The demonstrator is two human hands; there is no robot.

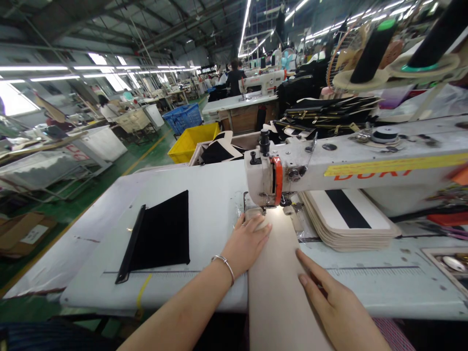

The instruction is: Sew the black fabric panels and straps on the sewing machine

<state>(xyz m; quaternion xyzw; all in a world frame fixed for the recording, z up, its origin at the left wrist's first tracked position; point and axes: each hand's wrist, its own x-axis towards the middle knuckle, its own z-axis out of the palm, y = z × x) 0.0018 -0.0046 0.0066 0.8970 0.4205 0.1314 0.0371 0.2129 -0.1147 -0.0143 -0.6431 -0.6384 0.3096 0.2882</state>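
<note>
A long beige strip of material (272, 278) runs from the lit needle area of the sewing machine (268, 180) down over the table's front edge. My left hand (246, 243), with a bracelet at the wrist, lies flat on the strip's left side, fingertips close to the presser foot. At the strip's right edge is my right hand (329, 297), its thumb and forefinger gripping that edge; the other fingers are mostly hidden. Left of my hands, a black fabric piece (164, 234) with a dark band along one side lies flat on the white table (215, 195).
Under the machine arm sits a stack of beige panels (351, 214), the top one with a black stripe. Thread cones (373, 53) stand at upper right. Beyond the table are a yellow crate (193, 141), a blue crate (183, 118) and a pile of black zippered pieces (325, 114).
</note>
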